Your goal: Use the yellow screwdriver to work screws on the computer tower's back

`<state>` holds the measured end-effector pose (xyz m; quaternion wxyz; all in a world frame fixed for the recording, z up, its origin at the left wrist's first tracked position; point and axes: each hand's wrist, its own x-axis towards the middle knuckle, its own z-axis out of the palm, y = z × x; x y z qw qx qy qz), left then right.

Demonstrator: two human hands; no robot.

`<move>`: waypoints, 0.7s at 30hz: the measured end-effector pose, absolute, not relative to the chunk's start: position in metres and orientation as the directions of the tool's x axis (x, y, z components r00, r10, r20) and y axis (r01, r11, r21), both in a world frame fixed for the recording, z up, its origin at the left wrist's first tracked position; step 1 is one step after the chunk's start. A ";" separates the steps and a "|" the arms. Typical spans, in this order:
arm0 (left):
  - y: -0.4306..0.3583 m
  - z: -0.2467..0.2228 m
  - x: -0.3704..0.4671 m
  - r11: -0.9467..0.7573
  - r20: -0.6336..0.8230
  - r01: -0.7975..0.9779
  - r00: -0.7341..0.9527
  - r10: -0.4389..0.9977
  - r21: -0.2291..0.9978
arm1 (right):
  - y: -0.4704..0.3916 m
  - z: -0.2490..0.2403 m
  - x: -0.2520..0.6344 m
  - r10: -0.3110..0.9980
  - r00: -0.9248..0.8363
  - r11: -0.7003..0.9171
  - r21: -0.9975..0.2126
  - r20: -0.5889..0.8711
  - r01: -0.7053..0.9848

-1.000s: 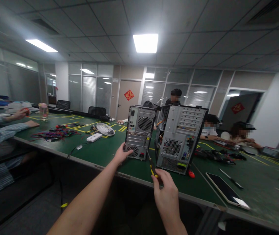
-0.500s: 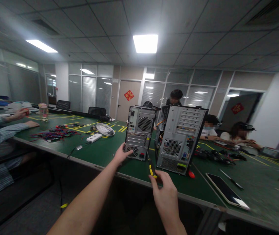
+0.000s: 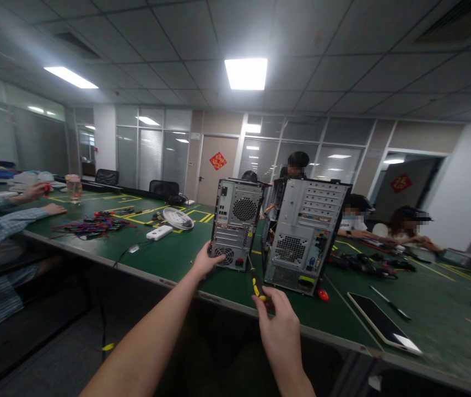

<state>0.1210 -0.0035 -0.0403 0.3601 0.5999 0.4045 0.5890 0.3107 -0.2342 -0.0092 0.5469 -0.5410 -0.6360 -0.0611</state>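
Note:
A smaller computer case [image 3: 235, 229] stands upright on the green table [image 3: 169, 262], its rear panel facing me. My left hand [image 3: 206, 261] grips its lower left edge, the thumb lying over the fan grille and the other fingers hidden behind the side. In my right hand [image 3: 274, 311] the end of a yellow-and-black screwdriver [image 3: 255, 282] is pinched between thumb and fingers. Its shaft points up to the lower right edge of the rear panel; the exact contact of the tip is too small to tell. Right beside it stands a larger computer case [image 3: 301, 237].
A phone [image 3: 384, 322], a thin metal tool [image 3: 391, 303] and a heap of black cables [image 3: 367, 266] lie to the right. Leftward are coloured wires [image 3: 92, 225], a white power strip [image 3: 159, 232] and a round white fan cover [image 3: 178, 218]. Other people sit around the table.
Almost nothing differs. My right hand and the screwdriver handle have shifted very slightly; the left hand and both cases stay in place.

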 end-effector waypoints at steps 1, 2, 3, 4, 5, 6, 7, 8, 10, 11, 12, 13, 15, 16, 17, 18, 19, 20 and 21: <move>-0.003 -0.040 0.121 -0.415 0.417 0.061 -0.021 0.909 0.908 | -0.234 -0.010 0.311 0.623 0.185 0.413 -0.521 0.760 0.747; -0.003 -0.040 0.122 -0.418 0.419 0.060 -0.022 0.908 0.907 | -0.234 -0.010 0.311 0.621 0.184 0.422 -0.522 0.762 0.741; -0.003 -0.040 0.122 -0.422 0.424 0.056 -0.021 0.905 0.905 | -0.234 -0.011 0.311 0.613 0.181 0.433 -0.519 0.769 0.737; -0.003 -0.041 0.122 -0.429 0.430 0.053 -0.021 0.903 0.902 | -0.233 -0.011 0.311 0.604 0.178 0.442 -0.512 0.777 0.736; -0.002 -0.041 0.122 -0.434 0.435 0.052 -0.019 0.900 0.899 | -0.233 -0.012 0.311 0.594 0.176 0.448 -0.504 0.785 0.739; -0.002 -0.041 0.122 -0.437 0.438 0.053 -0.016 0.899 0.898 | -0.233 -0.012 0.311 0.588 0.173 0.449 -0.497 0.790 0.743; -0.001 -0.041 0.122 -0.435 0.436 0.056 -0.014 0.900 0.899 | -0.233 -0.012 0.311 0.585 0.170 0.448 -0.491 0.793 0.747; -0.001 -0.042 0.122 -0.429 0.431 0.061 -0.014 0.902 0.901 | -0.233 -0.012 0.311 0.585 0.168 0.444 -0.487 0.793 0.752; 0.000 -0.042 0.121 -0.414 0.416 0.070 -0.016 0.909 0.907 | -0.233 -0.012 0.311 0.590 0.166 0.438 -0.487 0.790 0.756; 0.000 -0.042 0.121 -0.408 0.410 0.074 -0.018 0.912 0.910 | -0.234 -0.011 0.310 0.593 0.169 0.438 -0.491 0.787 0.753; -0.001 -0.042 0.121 -0.404 0.406 0.075 -0.019 0.914 0.912 | -0.234 -0.011 0.310 0.599 0.175 0.437 -0.502 0.782 0.747; -0.001 -0.042 0.121 -0.401 0.404 0.075 -0.020 0.915 0.913 | -0.234 -0.010 0.309 0.608 0.183 0.434 -0.516 0.773 0.738; -0.002 -0.042 0.121 -0.401 0.404 0.077 -0.021 0.915 0.913 | -0.235 -0.010 0.309 0.632 0.200 0.422 -0.549 0.749 0.722; -0.002 -0.041 0.121 -0.401 0.404 0.078 -0.019 0.915 0.913 | -0.235 -0.009 0.309 0.643 0.207 0.413 -0.562 0.737 0.717; -0.003 -0.041 0.121 -0.401 0.404 0.078 -0.018 0.915 0.913 | -0.235 -0.010 0.309 0.651 0.214 0.405 -0.571 0.729 0.714; -0.004 -0.040 0.121 -0.400 0.403 0.079 -0.018 0.915 0.913 | -0.234 -0.010 0.309 0.653 0.221 0.399 -0.577 0.724 0.713; -0.004 -0.040 0.121 -0.399 0.402 0.080 -0.018 0.916 0.913 | -0.234 -0.010 0.309 0.651 0.226 0.397 -0.578 0.725 0.713; -0.004 -0.039 0.121 -0.398 0.401 0.081 -0.019 0.916 0.914 | -0.234 -0.010 0.310 0.645 0.226 0.397 -0.573 0.730 0.717; -0.005 -0.039 0.121 -0.398 0.401 0.082 -0.020 0.916 0.914 | -0.234 -0.011 0.310 0.634 0.221 0.401 -0.560 0.741 0.725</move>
